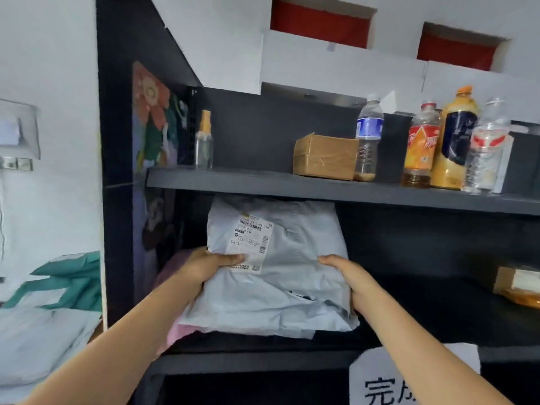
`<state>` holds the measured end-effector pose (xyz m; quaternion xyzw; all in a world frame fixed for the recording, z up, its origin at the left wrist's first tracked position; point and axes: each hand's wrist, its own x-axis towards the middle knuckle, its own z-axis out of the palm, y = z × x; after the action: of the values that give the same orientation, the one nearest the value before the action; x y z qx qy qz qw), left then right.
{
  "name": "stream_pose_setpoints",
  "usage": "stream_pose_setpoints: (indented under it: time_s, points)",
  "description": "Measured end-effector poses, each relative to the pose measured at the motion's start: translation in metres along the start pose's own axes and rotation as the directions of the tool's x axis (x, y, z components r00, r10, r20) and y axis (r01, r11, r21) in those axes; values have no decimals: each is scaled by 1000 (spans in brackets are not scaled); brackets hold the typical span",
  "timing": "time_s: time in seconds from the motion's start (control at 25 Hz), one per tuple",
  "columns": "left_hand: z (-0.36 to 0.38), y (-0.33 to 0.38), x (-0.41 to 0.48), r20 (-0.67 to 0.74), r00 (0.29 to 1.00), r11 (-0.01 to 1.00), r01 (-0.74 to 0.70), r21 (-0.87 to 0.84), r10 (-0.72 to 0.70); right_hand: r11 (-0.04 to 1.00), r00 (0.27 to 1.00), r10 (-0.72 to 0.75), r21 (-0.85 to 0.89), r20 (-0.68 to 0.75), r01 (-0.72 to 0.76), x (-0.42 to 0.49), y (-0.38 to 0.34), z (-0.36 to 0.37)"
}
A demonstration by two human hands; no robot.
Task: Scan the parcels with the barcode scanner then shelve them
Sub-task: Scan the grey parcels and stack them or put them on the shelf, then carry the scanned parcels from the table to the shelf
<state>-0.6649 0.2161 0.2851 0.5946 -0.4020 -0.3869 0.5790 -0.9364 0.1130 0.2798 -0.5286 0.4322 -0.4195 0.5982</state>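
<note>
A large pale grey plastic mailer parcel (292,258) with a white barcode label (251,241) leans inside the lower compartment of a dark shelf unit (292,187). Its bottom rests on something pink (182,331) at the shelf's front. My left hand (209,266) grips the parcel's left side, thumb on the label. On the parcel's right edge is my right hand (347,277), holding it too. No barcode scanner is in view.
The upper shelf carries a spray bottle (204,141), a taped cardboard box (325,156) and several drink bottles (420,147). A small box (517,283) sits at the right of the lower shelf. More mailers (43,343) lie at left. A paper sign (388,381) hangs below.
</note>
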Motion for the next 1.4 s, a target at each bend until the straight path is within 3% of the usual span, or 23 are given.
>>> stream_pose_setpoints:
  time_s: [0.08,0.2,0.32,0.44,0.52,0.64,0.72,0.8,0.92,1.08,1.24,1.4]
  points:
    - [4,4,23,-92,996,996,-15,83,23,1000,999,5,-18,43,-4,45,5,0]
    - [13,-10,33,-192,978,888,17,459,81,997,982,80,-23,172,-77,86,38,2]
    - [20,-29,39,-253,967,830,170,532,-36,987,949,151,7,279,-159,105,53,4]
    - [24,-26,45,-362,931,651,249,717,43,989,955,146,1,257,-151,114,49,5]
    - [29,-24,40,-401,904,608,234,759,152,991,969,132,-22,211,-130,107,45,5]
    - [22,-24,24,-393,882,679,122,724,260,977,998,12,-210,-54,-24,91,35,4]
    - [14,-19,7,-343,877,711,3,703,336,870,971,-164,-490,-176,58,73,22,9]
    - [6,-12,-24,-263,883,709,-103,697,388,764,915,-353,-625,-197,160,37,8,25]
    - [-15,-14,-90,-168,898,655,-160,738,408,803,888,-447,-487,-113,343,-46,4,79]
    - [-67,-40,-191,-129,913,565,-124,816,388,852,918,-394,-353,53,386,-156,47,177]
    - [-187,-81,-296,-290,903,581,58,812,316,917,939,-238,-259,250,302,-242,97,276]
    - [-327,-82,-386,-394,876,490,223,843,278,885,855,-138,-326,499,333,-297,111,382]
